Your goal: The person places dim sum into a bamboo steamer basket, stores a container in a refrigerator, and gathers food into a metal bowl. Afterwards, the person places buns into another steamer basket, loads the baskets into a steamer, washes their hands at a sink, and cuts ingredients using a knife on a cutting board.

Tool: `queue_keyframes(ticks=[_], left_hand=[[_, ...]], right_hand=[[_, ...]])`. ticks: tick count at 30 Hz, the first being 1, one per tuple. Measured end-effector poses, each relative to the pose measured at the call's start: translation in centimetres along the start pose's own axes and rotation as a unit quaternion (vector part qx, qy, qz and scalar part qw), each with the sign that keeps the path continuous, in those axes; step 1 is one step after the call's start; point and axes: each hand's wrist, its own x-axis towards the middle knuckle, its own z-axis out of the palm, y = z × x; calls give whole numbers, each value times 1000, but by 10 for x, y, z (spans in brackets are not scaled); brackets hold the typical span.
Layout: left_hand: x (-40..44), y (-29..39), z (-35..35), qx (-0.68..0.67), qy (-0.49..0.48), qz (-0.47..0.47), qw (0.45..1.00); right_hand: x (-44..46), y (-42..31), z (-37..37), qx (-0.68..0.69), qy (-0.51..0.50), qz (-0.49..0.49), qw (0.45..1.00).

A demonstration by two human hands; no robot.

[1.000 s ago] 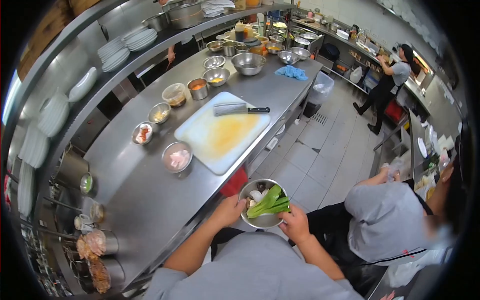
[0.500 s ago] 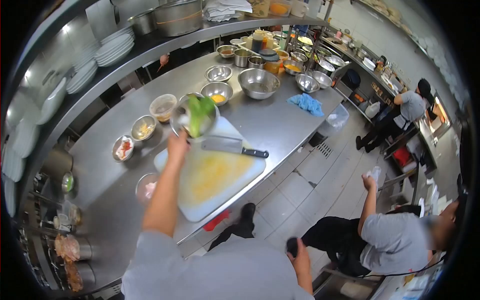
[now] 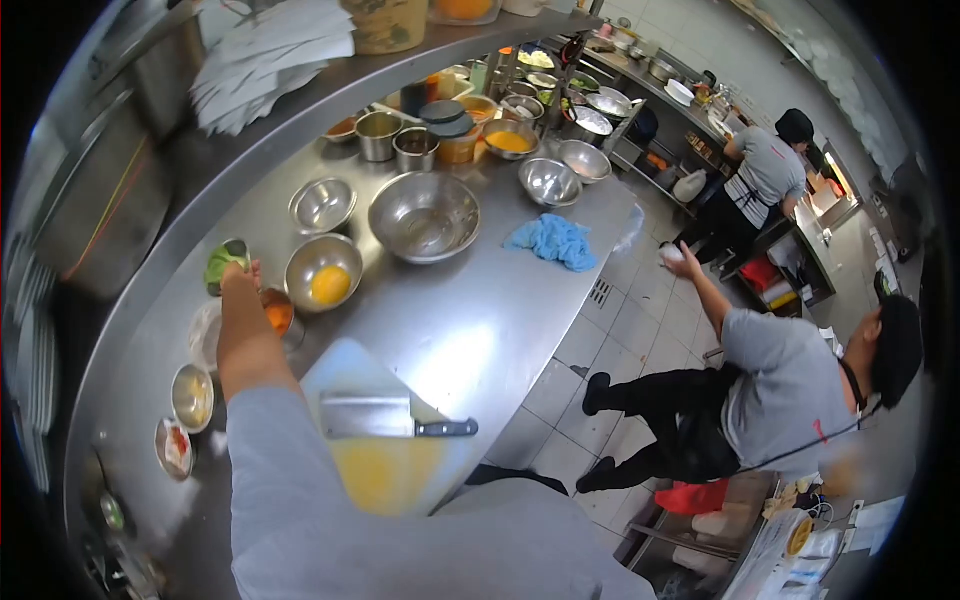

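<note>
My left hand (image 3: 243,277) reaches across the steel counter to its far left side. Its fingers are closed at the rim of a small metal bowl of green leaves (image 3: 219,266), partly hidden by the hand. Just right of it are a metal bowl with egg yolk (image 3: 330,286) and a small container of orange food (image 3: 277,312). Below my forearm lies a white cutting board (image 3: 345,373) with yellow stains. A cleaver (image 3: 368,414) with a black handle rests flat on the board. My right hand is out of view.
A large metal bowl (image 3: 424,218) and a blue cloth (image 3: 553,242) lie on the counter (image 3: 450,330). Small bowls of ingredients (image 3: 192,397) stand at left. A shelf (image 3: 290,100) overhangs the far edge. One co-worker (image 3: 790,390) stands close on the right, another (image 3: 765,170) farther back.
My left hand has carried the bowl of greens away from over the board, to the counter's far side. My right hand has left the view. The view has turned right.
</note>
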Motion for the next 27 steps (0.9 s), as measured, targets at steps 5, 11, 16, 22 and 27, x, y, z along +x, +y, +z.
queue_keyframes(ticks=[5, 11, 16, 22, 27], left_hand=[[-10, -42, 68, 232, 7, 59, 971], [77, -87, 116, 769, -14, 330, 547], [-17, -70, 100, 569, 153, 349, 729], [-121, -48, 58, 498, 190, 424, 732], [-306, -89, 100, 437, 166, 495, 732]], right_hand=[[39, 20, -5, -43, -63, 19, 997], [107, -12, -60, -119, -57, -52, 990], [245, -127, -132, -81, -83, -153, 981], [321, -440, -260, 41, 101, -528, 843], [362, -610, -339, 71, 51, -650, 755]])
